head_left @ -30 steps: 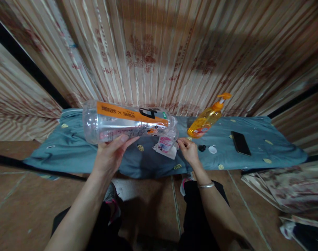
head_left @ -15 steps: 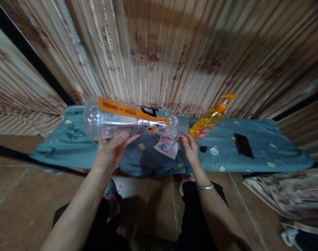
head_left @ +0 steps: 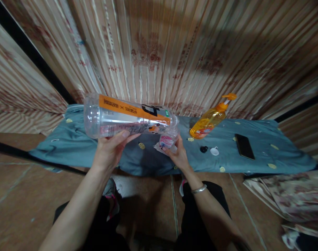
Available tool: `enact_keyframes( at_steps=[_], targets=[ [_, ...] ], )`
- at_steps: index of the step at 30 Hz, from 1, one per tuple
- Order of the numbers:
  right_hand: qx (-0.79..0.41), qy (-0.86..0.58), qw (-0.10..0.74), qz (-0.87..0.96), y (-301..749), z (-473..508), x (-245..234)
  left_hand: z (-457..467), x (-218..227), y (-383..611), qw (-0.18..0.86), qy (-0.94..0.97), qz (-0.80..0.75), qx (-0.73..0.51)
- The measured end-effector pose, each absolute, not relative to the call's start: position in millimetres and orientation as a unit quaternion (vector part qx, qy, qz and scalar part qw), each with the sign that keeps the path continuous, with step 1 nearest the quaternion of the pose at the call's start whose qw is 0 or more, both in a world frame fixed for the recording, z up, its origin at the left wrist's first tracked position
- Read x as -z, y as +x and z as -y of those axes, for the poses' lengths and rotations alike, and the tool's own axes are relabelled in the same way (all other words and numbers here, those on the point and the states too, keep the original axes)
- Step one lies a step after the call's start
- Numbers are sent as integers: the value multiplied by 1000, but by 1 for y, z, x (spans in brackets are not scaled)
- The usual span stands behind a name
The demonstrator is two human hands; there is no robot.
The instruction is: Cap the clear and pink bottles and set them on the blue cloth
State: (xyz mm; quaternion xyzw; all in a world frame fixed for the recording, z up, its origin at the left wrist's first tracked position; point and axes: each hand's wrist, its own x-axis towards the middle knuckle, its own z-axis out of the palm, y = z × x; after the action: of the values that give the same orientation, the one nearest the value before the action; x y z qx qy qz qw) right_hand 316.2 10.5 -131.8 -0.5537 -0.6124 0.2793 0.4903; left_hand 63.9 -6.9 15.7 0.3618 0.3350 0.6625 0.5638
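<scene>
The left hand point(head_left: 110, 150) was wrapped firmly around the clear bottle point(head_left: 127, 118) from its near side, thumb along the wall, fingers mostly hidden beneath. The bottle lay sideways over the surface point(head_left: 75, 143), left of its middle, long axis roughly along the near edge, base toward the left edge, neck toward the right. The right hand point(head_left: 180, 155) curved at a pink-and-white packet point(head_left: 166, 141) below the neck; how tightly its fingers gripped, I could not tell. Both forearms crossed the near edge. Just right of that hand sat a black piece point(head_left: 203, 149) and a white piece point(head_left: 214, 151); behind them stood an orange pump bottle point(head_left: 207, 122), and nearer the right edge lay a phone point(head_left: 244, 146). A curtain point(head_left: 148, 52) rose along the far edge.
</scene>
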Motion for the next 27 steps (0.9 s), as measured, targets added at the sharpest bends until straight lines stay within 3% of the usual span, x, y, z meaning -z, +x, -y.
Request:
enact_keyframes(
  at_steps=[27],
  targets=[
    [-272, -604, 440, 605, 315, -10, 128, 7, -18, 64, 545, 357, -350, -673]
  ],
)
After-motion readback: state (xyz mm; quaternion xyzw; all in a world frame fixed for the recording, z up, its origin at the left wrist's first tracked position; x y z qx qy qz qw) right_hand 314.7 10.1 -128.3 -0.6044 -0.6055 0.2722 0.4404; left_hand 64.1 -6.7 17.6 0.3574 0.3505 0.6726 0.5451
